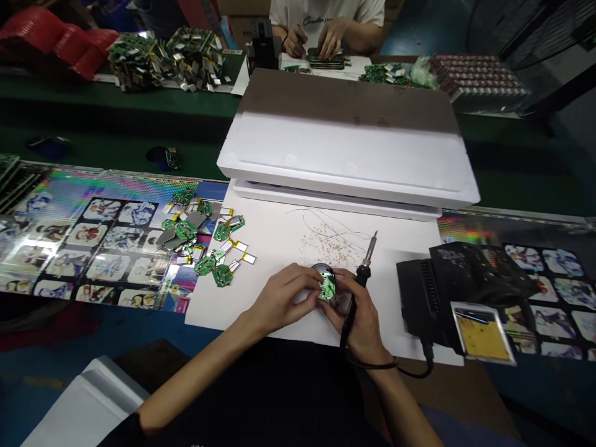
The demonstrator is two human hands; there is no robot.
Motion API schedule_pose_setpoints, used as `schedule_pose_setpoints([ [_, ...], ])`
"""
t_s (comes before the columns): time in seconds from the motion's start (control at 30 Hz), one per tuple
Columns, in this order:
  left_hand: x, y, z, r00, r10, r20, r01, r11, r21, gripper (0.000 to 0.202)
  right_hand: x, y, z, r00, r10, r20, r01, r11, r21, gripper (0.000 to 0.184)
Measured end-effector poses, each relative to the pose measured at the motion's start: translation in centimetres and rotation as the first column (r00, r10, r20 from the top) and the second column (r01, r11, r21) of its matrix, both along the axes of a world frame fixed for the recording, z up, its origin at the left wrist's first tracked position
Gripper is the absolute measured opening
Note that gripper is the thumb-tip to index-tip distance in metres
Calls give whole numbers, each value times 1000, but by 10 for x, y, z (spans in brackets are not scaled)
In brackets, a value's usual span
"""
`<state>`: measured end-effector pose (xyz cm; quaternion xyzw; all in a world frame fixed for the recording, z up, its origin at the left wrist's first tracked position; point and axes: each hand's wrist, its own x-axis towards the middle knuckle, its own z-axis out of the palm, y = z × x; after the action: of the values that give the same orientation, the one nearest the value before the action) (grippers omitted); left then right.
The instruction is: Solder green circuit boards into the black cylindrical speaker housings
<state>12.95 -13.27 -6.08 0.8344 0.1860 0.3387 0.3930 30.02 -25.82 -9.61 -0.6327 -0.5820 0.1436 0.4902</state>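
A small green circuit board (328, 287) sits in a dark round casing between my two hands. My left hand (289, 297) is closed, its thumb and fingertips pinching the board's left side. On the other side, my right hand (365, 320) steadies the casing with its fingers and also holds a soldering iron (362, 271), its tip pointing up and away from me. Just beyond my hands, thin solder wire (321, 226) and small brownish crumbs (333, 245) lie on the white sheet (274, 248). Left of them is a pile of green boards with silver battery cells (186, 230).
A white foam box (347, 149) stands ahead. On the right are a black soldering station (419, 304) and a tray with a yellow sponge (484, 335). Printed picture sheets (107, 248) cover both sides. Across the bench, a co-worker's hands (328, 40) handle stacked boards.
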Motion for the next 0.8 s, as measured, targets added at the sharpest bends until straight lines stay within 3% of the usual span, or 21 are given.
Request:
schedule_pose_setpoints([
  [0.13,3,1,-1,994,-48,-100,55,996,69,7,0,-10,1,1000,2,-28,-3,1000,-3,67],
  [0.27,6,0,-4,995,-19,-96,23,999,41,8,10,-7,21,993,-63,99,62,998,20,62],
  [0.37,7,-1,-4,997,-5,-77,5,1000,-6,9,18,6,35,944,-186,274,173,982,72,51],
  [0.43,7,-2,-2,997,4,-82,-10,997,-73,9,18,14,39,939,-230,255,207,971,115,50],
  [0.5,6,-1,1,994,17,-110,-38,982,-185,8,16,15,39,970,-178,163,159,979,127,53],
  [0.63,6,4,5,987,-11,-162,-71,868,-491,3,7,4,30,993,20,114,-30,996,85,56],
  [0.8,9,7,4,997,10,-78,-63,691,-720,6,-2,-1,20,988,7,152,-21,996,88,54],
])
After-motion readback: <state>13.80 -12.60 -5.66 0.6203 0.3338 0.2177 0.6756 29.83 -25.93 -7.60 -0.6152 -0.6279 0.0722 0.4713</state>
